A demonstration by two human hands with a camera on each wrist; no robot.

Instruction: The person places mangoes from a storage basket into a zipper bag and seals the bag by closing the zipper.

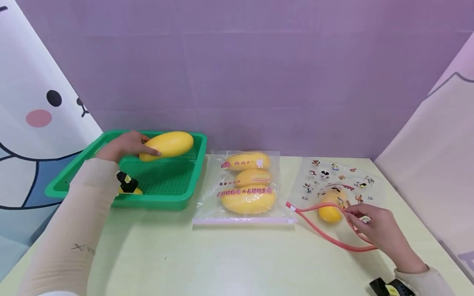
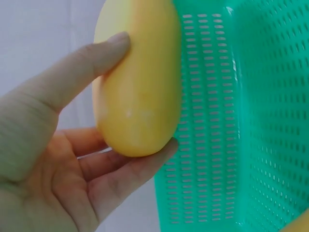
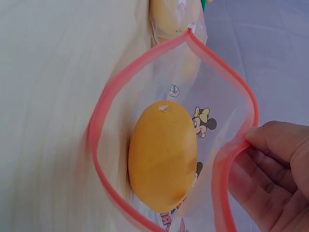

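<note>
My left hand (image 1: 126, 146) grips a long yellow mango (image 1: 169, 144) by one end, above the green basket (image 1: 192, 187). In the left wrist view its thumb (image 2: 108, 53) lies on one face of the fruit, with the fingers around the bottom end. At the right, my right hand (image 1: 379, 232) pinches the red zip edge of a clear zip bag (image 1: 304, 181) printed with cartoon figures. The mouth of this bag gapes wide. One orange-yellow mango (image 3: 163, 154) lies inside it.
Between the basket and the printed bag lies another clear zip bag (image 1: 207, 205), its lilac zip edge towards me, with 3 mangoes (image 1: 248, 201) in it. Part of another yellow fruit (image 1: 138, 191) shows in the basket below my left wrist. A purple cloth wall (image 1: 252, 82) stands behind the table.
</note>
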